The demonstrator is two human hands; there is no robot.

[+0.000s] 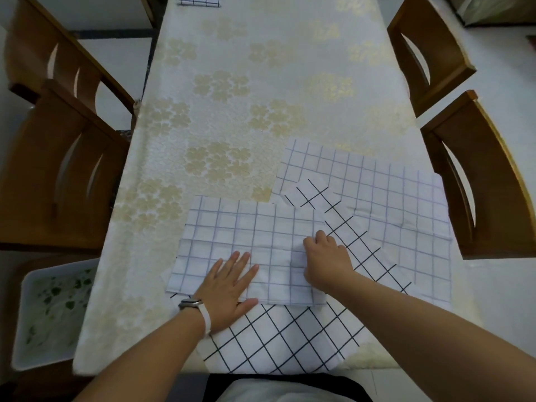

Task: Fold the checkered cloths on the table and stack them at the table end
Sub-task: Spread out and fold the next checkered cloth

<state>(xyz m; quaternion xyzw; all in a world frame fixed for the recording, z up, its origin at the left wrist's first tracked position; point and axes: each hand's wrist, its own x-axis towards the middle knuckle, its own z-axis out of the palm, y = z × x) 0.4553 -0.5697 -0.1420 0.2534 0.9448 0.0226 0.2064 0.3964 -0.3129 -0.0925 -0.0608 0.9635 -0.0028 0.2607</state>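
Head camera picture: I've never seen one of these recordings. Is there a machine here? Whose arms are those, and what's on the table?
There is no machine. These are a person's two bare arms, filmed by a camera worn on their head, looking forward and down. The long table has a cream flowered top. The left hand lies flat, pressing on a faint-lined cloth. The right hand pinches that same cloth near its right edge with curled fingers. Under it lies a bold-lined cloth, turned diagonally. A second faint-lined cloth spreads to the right. At the far end sits a small folded cloth, partly cut off by the picture's edge. Wooden chairs stand on both sides.
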